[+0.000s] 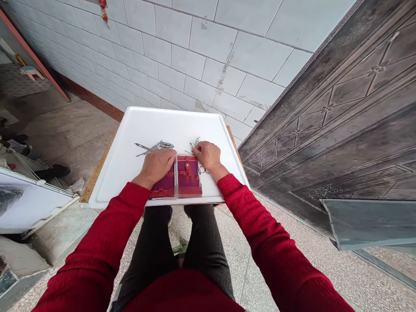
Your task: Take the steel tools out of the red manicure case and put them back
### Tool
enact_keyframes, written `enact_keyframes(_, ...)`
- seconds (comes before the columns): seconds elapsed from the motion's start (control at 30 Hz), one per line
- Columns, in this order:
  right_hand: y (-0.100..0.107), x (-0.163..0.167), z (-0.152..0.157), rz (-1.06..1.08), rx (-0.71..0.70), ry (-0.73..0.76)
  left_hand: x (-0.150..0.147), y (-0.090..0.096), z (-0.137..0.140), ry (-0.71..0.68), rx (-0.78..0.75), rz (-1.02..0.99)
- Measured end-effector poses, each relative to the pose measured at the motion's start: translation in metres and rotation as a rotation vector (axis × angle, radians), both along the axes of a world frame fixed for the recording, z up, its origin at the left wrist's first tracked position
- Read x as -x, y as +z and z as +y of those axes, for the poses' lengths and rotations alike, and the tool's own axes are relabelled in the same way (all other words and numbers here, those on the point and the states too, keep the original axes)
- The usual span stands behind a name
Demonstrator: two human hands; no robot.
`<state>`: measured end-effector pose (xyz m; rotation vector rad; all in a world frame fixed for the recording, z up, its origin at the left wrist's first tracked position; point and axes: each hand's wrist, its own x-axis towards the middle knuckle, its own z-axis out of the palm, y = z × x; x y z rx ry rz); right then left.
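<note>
A dark red manicure case lies open near the front edge of a white tabletop, with straps and a snap showing inside. My left hand is closed over the upper part of its left half, fingers curled at the inner edge. Past that hand lie slim metal tools and what look like nail clippers. At the case's upper right corner, my right hand is closed in a pinch. What its fingertips hold is too small to make out. Small metal tools lie beside them; scissor loops show below the hand.
A tiled wall rises behind the table. To the right stands a dark patterned metal door. My legs are at the table's front edge. A white-sided unit stands at left on the floor.
</note>
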<state>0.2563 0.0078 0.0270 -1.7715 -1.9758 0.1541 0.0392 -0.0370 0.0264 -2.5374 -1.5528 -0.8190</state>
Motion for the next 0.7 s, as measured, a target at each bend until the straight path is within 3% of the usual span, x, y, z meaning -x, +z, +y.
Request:
enact_keyframes(0.37, 0.006, -0.002, -0.002, 0.076, 0.061, -0.021, 0.0, 0.0, 0.001, 0.015, 0.007, 0.019)
enact_keyframes(0.57, 0.005, -0.012, 0.005, 0.601, 0.042, 0.043, 0.0, 0.001, 0.0, 0.02, 0.022, 0.005)
enact_keyframes(0.7, 0.002, -0.016, 0.007, 0.953, 0.161, 0.12, 0.0, 0.0, 0.0, 0.025, 0.02, -0.003)
